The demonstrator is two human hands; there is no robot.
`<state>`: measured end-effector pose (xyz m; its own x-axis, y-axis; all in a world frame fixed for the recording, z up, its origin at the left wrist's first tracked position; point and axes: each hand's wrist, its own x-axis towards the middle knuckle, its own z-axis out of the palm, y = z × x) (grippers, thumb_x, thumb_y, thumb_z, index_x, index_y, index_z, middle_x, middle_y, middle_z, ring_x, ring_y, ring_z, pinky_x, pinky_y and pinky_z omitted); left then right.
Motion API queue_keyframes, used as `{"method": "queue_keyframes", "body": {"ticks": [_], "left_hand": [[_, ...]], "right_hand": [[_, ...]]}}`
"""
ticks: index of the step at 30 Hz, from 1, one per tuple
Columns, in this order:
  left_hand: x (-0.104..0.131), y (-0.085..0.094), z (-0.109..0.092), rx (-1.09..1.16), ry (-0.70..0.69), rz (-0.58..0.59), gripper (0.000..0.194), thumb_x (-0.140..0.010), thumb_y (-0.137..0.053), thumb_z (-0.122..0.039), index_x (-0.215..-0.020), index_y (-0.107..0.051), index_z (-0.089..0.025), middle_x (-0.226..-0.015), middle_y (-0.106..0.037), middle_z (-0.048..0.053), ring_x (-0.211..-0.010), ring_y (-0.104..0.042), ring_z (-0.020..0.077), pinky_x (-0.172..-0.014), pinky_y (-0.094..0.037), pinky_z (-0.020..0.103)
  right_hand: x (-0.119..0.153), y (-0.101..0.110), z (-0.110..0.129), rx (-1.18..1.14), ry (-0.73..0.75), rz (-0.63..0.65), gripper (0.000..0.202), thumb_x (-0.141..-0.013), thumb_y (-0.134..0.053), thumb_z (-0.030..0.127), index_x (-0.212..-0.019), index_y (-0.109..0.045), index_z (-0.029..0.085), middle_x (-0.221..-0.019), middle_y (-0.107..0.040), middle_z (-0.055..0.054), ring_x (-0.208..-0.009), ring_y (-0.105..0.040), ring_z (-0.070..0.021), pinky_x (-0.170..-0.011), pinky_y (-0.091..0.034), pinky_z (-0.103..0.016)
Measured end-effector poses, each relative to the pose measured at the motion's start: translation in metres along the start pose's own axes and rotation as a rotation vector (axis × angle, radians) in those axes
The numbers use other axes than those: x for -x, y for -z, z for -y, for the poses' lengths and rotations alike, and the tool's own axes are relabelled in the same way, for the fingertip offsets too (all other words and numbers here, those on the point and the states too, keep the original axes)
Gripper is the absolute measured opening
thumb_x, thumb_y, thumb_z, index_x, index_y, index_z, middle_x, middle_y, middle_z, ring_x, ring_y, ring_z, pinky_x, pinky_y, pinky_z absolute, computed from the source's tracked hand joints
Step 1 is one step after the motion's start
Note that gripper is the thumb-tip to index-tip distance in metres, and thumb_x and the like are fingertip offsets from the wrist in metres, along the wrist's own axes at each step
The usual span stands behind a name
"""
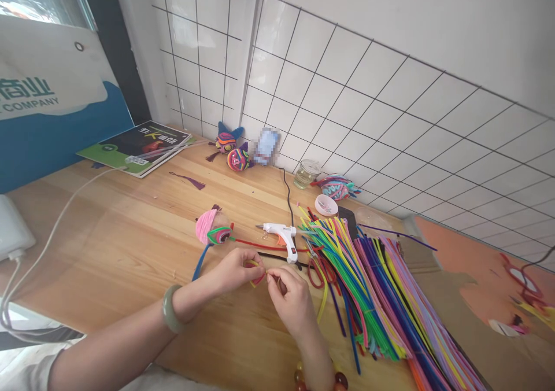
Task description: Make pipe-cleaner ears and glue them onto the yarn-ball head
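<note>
My left hand (236,272) pinches a small bent piece of pink and yellow pipe cleaner (256,282) above the table. The fingertips of my right hand (293,299) are closed on the thin end of the same piece, close to the left fingertips. Just beyond my left hand lies a round ornament (206,228) partly wrapped in pink, with a green-rimmed eye and a blue strip. A white glue gun (280,231) lies ahead of my right hand. Red-handled scissors (318,272) rest beside it, partly covered by pipe cleaners.
Bundles of coloured pipe cleaners (368,298) spread across the right side. Finished fish ornaments (238,158), a phone (266,146), a glass jar (307,174) and a small bowl (326,205) stand along the wall. A purple tassel (191,180) and booklets (139,145) lie on the left.
</note>
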<state>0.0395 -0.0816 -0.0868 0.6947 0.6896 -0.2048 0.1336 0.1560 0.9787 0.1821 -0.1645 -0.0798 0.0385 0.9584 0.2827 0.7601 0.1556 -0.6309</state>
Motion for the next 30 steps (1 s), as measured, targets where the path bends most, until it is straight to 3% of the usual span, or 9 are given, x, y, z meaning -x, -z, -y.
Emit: {"method": "queue_keyframes", "body": {"ticks": [11, 21, 30], "left_hand": [[0.002, -0.006, -0.001, 0.006, 0.01, -0.125, 0.016, -0.069, -0.056, -0.03, -0.066, -0.056, -0.014, -0.054, -0.056, -0.001, -0.05, -0.047, 0.0106, -0.048, -0.033, 0.02], [0.003, -0.013, 0.006, 0.028, -0.118, -0.237, 0.011, -0.07, -0.055, -0.022, -0.063, -0.055, -0.013, -0.057, -0.056, -0.001, -0.056, -0.05, 0.0114, -0.054, -0.039, 0.02], [0.007, -0.028, 0.009, 0.145, -0.204, -0.392, 0.015, -0.075, -0.056, -0.027, -0.07, -0.055, -0.013, -0.068, -0.058, 0.002, -0.065, -0.052, 0.0135, -0.06, -0.042, 0.022]], "right_hand": [[0.0, -0.006, -0.004, -0.03, 0.01, -0.07, 0.018, -0.081, -0.043, 0.015, -0.081, -0.061, 0.019, -0.075, -0.061, -0.006, -0.067, -0.056, -0.0164, -0.06, -0.044, -0.027], [-0.001, -0.013, 0.003, -0.003, -0.034, -0.171, 0.016, -0.079, -0.045, 0.014, -0.077, -0.06, 0.017, -0.071, -0.061, -0.006, -0.063, -0.054, -0.0158, -0.058, -0.043, -0.026], [-0.003, -0.024, 0.012, 0.004, -0.113, -0.313, 0.015, -0.082, -0.045, 0.017, -0.078, -0.06, 0.016, -0.071, -0.061, -0.005, -0.059, -0.055, -0.0145, -0.053, -0.043, -0.025]]}}
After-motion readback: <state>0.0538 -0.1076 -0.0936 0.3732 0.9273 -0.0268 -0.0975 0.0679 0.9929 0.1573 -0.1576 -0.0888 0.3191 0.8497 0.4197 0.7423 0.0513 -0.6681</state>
